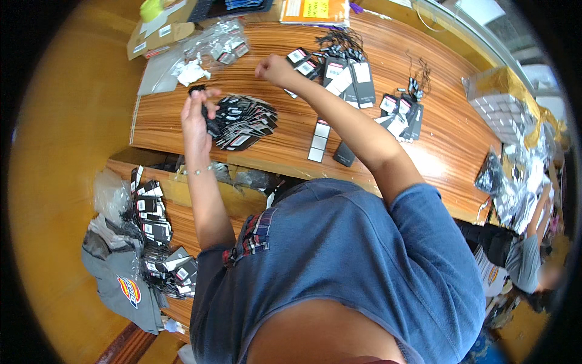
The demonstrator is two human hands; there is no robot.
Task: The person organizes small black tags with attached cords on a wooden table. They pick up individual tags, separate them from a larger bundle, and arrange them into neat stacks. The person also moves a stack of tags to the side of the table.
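Note:
A fanned bundle of black-and-white hang tags point(245, 124) lies on the wooden table, its dark cords gathered toward the left. My left hand point(195, 118) is beside it with fingers curled round the black cords. To the right and a little farther off, my right hand point(276, 70) is above the table with its fingers closed; what is in them, if anything, is hidden. Just past that hand lies a group of larger black hang tags point(335, 73) with looped cords and white labels. Nearer me are a narrow labelled strip tag point(319, 141) and a dark tag point(344, 155).
Another tag cluster point(403, 112) lies farther right. Clear plastic bags point(221, 42) and a crumpled white scrap point(191, 73) sit at the back left. An open drawer point(242, 191) is under the table edge. A taped box point(500, 106) stands right; another person point(524, 261) is beyond.

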